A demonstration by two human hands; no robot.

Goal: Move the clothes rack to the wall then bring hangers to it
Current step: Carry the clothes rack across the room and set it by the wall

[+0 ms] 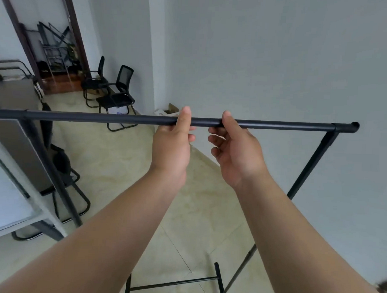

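The black metal clothes rack stands in front of me, its top bar [276, 124] running across the view at hand height. Its right upright slants down to a base crossbar [174, 283] on the tiled floor. The rack is close to the pale wall [279, 61] behind it. My left hand [170, 145] and my right hand [234, 156] are side by side at the middle of the bar. Each thumb lies against the bar, while the fingers hang loose and apart just beneath it, not wrapped around it. No hangers are in view.
Two black office chairs [117, 93] stand at the far wall by a doorway. A grey desk [14, 109] with another chair under it fills the left side, near the rack's left upright. A cardboard box [169, 111] sits in the corner.
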